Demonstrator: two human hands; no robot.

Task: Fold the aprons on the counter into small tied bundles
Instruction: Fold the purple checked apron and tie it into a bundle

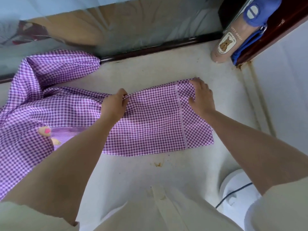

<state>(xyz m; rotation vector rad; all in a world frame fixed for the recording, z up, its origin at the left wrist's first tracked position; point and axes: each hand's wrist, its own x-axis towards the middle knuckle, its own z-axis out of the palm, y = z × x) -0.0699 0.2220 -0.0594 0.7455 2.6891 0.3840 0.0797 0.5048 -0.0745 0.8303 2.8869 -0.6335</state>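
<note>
A purple-and-white checked apron [150,124] lies spread across the white counter [150,172], its bulk bunched at the left with a small appliqué figure [45,131] on it. My left hand [115,105] pinches a fold along the apron's far edge near the middle. My right hand [200,95] rests flat with spread fingers on the apron's far right corner, beside a white stitched seam [180,114]. A sleeve-like part [66,64] trails up to the back wall.
A beige bottle with a dog label [225,45] and a blue item [253,30] stand at the back right beside a dark wooden frame. A white round object with a black cable [233,189] sits at the front right. A glass panel [100,30] backs the counter.
</note>
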